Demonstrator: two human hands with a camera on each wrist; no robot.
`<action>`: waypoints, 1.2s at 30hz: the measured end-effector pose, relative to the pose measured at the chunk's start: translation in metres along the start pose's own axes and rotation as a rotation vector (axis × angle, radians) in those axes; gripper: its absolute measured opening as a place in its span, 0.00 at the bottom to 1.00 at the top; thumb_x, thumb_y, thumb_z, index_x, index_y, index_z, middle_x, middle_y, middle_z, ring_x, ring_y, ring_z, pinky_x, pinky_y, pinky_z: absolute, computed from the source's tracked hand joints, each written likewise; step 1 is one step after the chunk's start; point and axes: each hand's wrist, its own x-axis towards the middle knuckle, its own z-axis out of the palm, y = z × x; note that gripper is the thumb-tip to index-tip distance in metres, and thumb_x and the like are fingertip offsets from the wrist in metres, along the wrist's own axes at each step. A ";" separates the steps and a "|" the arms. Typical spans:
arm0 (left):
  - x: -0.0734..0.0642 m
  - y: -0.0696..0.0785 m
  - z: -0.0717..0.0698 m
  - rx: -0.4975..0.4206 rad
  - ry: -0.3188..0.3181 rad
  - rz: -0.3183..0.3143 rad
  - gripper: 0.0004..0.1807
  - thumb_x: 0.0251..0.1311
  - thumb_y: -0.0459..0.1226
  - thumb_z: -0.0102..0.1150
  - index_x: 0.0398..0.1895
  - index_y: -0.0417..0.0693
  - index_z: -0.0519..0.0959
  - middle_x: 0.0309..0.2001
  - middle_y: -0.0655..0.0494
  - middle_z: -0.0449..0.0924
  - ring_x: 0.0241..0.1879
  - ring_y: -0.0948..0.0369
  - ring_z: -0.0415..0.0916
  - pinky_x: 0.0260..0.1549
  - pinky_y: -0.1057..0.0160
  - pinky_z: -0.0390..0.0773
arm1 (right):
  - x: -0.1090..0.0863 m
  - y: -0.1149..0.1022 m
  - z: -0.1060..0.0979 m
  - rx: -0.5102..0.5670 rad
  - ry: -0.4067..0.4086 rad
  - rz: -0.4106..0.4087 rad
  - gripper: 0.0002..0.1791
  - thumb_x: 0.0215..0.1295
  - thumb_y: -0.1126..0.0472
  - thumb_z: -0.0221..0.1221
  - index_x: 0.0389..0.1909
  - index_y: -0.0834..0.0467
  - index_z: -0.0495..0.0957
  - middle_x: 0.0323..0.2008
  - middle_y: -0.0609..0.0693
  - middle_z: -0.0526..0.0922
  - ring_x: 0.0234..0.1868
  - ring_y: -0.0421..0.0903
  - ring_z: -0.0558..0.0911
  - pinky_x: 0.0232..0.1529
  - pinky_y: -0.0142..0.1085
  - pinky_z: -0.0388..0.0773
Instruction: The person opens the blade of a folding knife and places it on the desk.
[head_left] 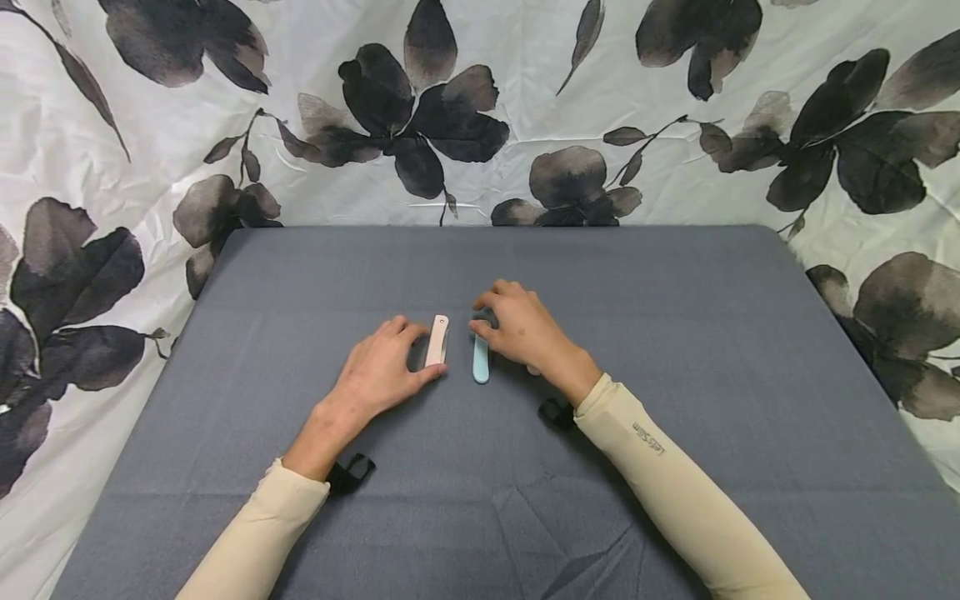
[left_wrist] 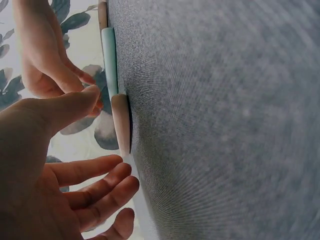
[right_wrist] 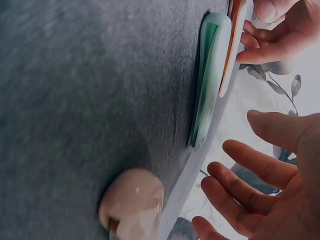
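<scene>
Three slim, round-ended pieces that look like folding handles lie on the grey cloth. The pink one (head_left: 436,340) has a small hole at its far end and a slot along its side. My left hand (head_left: 384,363) curves around its left side, thumb by the near end, fingers spread apart in the left wrist view. Right of it lies the mint one (head_left: 481,360), slotted lengthwise in the right wrist view. Over its far end hovers my right hand (head_left: 522,327), fingers loosely spread and holding nothing. A beige one (right_wrist: 135,200) is mostly hidden beneath the right wrist in the head view.
The grey cloth-covered table (head_left: 480,517) has creases near its front edge. Behind it hangs a white curtain (head_left: 547,50) with dark flowers. Black wrist straps (head_left: 352,473) show below both wrists, next to the cream sleeves (head_left: 258,529).
</scene>
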 end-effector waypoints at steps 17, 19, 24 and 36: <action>-0.005 0.004 0.004 0.001 -0.038 -0.002 0.40 0.55 0.55 0.77 0.67 0.44 0.77 0.47 0.50 0.80 0.40 0.56 0.79 0.38 0.54 0.81 | 0.012 -0.017 0.016 -0.090 -0.045 -0.008 0.22 0.73 0.48 0.63 0.60 0.56 0.83 0.58 0.55 0.80 0.60 0.55 0.77 0.64 0.56 0.73; -0.005 0.004 0.005 -0.001 -0.040 -0.005 0.40 0.55 0.54 0.77 0.67 0.44 0.77 0.47 0.50 0.80 0.38 0.56 0.78 0.37 0.55 0.81 | 0.013 -0.018 0.018 -0.098 -0.046 -0.016 0.22 0.74 0.47 0.63 0.61 0.56 0.83 0.58 0.55 0.80 0.60 0.54 0.77 0.63 0.55 0.73; -0.005 0.004 0.005 0.000 -0.049 -0.012 0.40 0.55 0.52 0.78 0.67 0.43 0.77 0.46 0.52 0.80 0.36 0.58 0.76 0.35 0.57 0.80 | 0.015 -0.021 0.021 -0.114 -0.054 -0.020 0.23 0.74 0.45 0.62 0.61 0.55 0.82 0.58 0.54 0.80 0.59 0.54 0.76 0.62 0.54 0.73; -0.004 0.005 0.005 -0.014 -0.057 -0.011 0.34 0.57 0.49 0.77 0.63 0.43 0.80 0.46 0.52 0.80 0.38 0.57 0.77 0.40 0.54 0.81 | 0.021 -0.025 0.025 -0.124 -0.093 -0.008 0.23 0.74 0.43 0.61 0.62 0.51 0.83 0.59 0.54 0.80 0.60 0.53 0.75 0.63 0.53 0.70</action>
